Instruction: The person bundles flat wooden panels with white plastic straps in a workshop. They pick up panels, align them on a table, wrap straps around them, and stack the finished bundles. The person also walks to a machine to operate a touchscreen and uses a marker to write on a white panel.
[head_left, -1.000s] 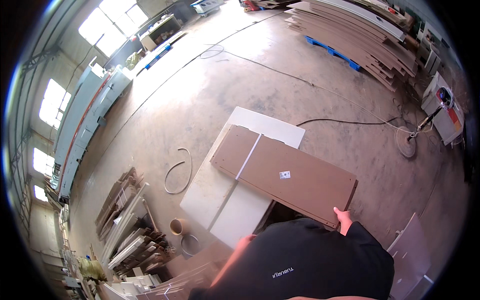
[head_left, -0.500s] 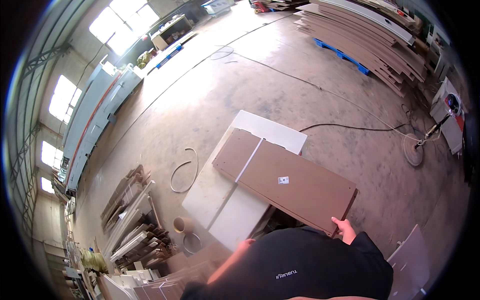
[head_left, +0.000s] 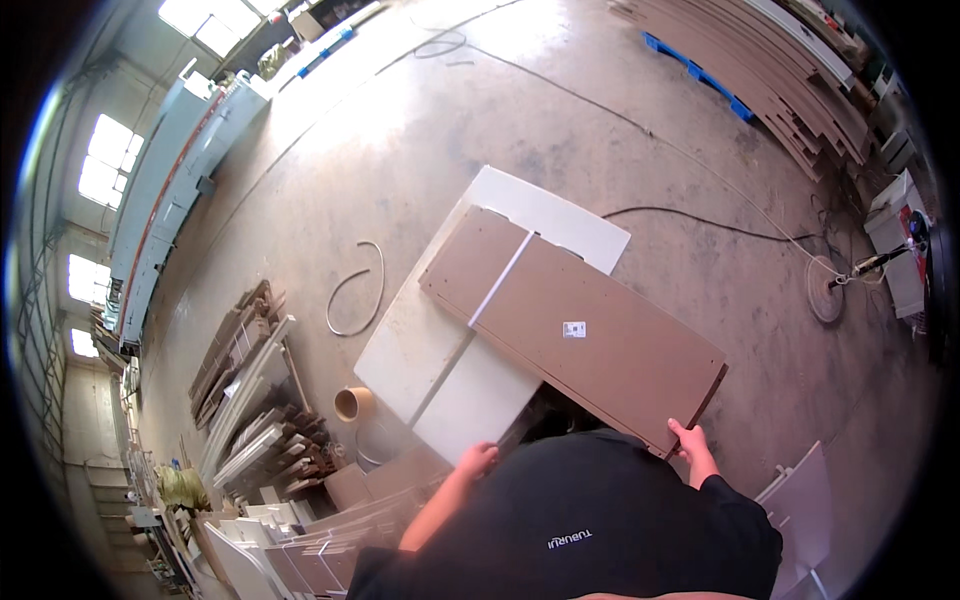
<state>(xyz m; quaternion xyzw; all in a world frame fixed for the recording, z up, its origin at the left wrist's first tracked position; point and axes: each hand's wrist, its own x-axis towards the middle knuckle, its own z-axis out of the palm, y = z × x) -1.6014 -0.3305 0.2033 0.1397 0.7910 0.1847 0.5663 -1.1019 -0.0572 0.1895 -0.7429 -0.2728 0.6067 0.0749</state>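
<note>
Where the brown panel [head_left: 610, 315] lies: flat and slantwise on top of the white board [head_left: 492, 392], far-left end near the board's left edge, near-right end sticking out past its right edge.
Right hand [head_left: 690, 438]: at the panel's near-right corner; thumb on the top face, other fingers going round the end edge and mostly hidden; clamped on the panel.
Panel vs right fingers: corner sits between thumb and fingers, rest of the panel stretches away far-left.
Left hand [head_left: 478, 460]: by the white board's near corner, fingers curled; can't tell if they touch the board or pinch anything. Panel is well apart from them, beyond the board's near part.
Strap [head_left: 502, 277]: pale, runs across the panel toward its far-left end.
Sticker [head_left: 574, 329]: small, white, around mid-panel on the top face.
Panel face: small dark holes near both ends.
White board, bare parts: far corner beyond the panel, plus most of the near-left half.
Floor, left of board: bent hose [head_left: 357, 333] off the left edge; cardboard tube [head_left: 353, 404] off the near-left corner; strip offcuts [head_left: 250, 400] piled farther left.
Floor, right of board: black cable [head_left: 700, 216] running off from near the far-right corner.
Floor, far right: brown sheets [head_left: 765, 70] stacked on a blue pallet [head_left: 695, 72].
</note>
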